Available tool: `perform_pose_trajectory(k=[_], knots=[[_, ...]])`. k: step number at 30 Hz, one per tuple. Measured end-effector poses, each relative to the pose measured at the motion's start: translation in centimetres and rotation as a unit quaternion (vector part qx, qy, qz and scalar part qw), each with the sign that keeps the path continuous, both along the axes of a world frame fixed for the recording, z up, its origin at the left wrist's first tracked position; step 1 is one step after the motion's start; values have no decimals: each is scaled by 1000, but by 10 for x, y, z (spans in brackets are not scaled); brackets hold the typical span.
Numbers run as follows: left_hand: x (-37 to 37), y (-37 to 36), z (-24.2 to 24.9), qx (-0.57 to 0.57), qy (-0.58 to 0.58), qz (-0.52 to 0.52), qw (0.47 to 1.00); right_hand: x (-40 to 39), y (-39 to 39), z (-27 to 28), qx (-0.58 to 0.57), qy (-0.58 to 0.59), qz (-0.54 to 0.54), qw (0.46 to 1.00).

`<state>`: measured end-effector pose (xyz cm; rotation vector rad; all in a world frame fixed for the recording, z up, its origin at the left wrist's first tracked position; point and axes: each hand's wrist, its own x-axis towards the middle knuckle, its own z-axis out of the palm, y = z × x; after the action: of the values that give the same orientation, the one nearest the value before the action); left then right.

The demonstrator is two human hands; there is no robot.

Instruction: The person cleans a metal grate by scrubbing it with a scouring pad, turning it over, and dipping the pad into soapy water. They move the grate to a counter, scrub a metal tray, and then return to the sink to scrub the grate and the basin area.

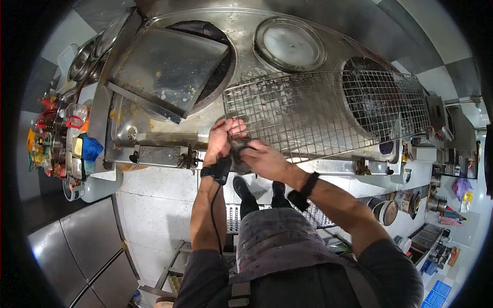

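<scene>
A long wire rack [308, 110] lies slanted across the steel cooking range. At its near left corner is my left hand [222, 137], palm partly up, with the fingers curled at the rack's edge. My right hand [264, 160] is closed on a dark grey, wet-looking scouring pad [238, 150], right beside the left hand and the same corner. Part of the pad is hidden by my fingers, and its exact kind is hard to make out. Both wrists wear black bands, and a cable runs from the left one.
A wet square metal tray [164, 69] rests tilted over the left burner opening. Behind the rack sits a round pot [290, 43] with whitish liquid. Jars and bottles [54, 128] crowd the left side. Pots [385, 210] stand at the right. Tiled floor [149, 205] lies below.
</scene>
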<state>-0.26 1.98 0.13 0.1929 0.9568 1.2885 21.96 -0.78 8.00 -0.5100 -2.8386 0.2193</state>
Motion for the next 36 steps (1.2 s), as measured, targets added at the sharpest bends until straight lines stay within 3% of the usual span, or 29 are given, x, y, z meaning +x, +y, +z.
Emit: perform_pose_trajectory(k=[2, 5, 6, 7, 9, 13, 15, 18, 20, 22, 23, 25, 26, 31, 34, 35, 36], knots=[[-1, -3, 7, -4, 5, -6, 1000, 53, 0, 24, -30, -29, 13, 999], [-2, -3, 7, 11, 2, -7, 1000, 172, 6, 26, 23, -85, -40, 995], [-2, -5, 7, 18, -6, -5, 1000, 187, 11, 52, 34, -123, -52, 990], [-2, -5, 6, 19, -5, -9, 1000, 189, 12, 71, -11, -151, -84, 985], [0, -2, 5, 4, 21, -7, 1000, 175, 11, 67, 21, -96, -87, 991], [2, -1, 7, -2, 23, -13, 1000, 73, -24, 10, 12, 42, -63, 997], [0, -2, 1, 1, 14, -13, 1000, 39, -37, 9, -4, 39, -60, 997], [-5, -3, -4, 14, 14, -26, 999, 112, -39, -26, -49, 3, -81, 996], [-4, -5, -1, 22, 5, -18, 1000, 183, -15, 13, 51, -56, -120, 990], [-4, -8, -2, 32, -4, -5, 999, 232, 2, 55, 64, -88, -200, 974], [-4, -9, -5, 29, -3, 1, 1000, 232, 0, 71, 70, -100, -232, 965], [1, 0, -1, 35, -6, 4, 999, 211, -10, 48, 29, -15, -278, 960], [3, 0, 4, 20, -1, 8, 1000, 195, -20, 25, 124, -29, -253, 959], [0, -9, 6, 36, -15, -6, 999, 63, -57, 18, 25, 12, -160, 987], [-5, -5, 5, 28, -19, 10, 999, 97, -54, -5, -38, -16, -118, 992], [-6, -5, 8, 24, -15, 14, 1000, 133, -50, -12, 15, 27, -123, 992], [0, -6, 10, 20, -17, 16, 1000, 186, -46, -23, 16, -23, -167, 986]])
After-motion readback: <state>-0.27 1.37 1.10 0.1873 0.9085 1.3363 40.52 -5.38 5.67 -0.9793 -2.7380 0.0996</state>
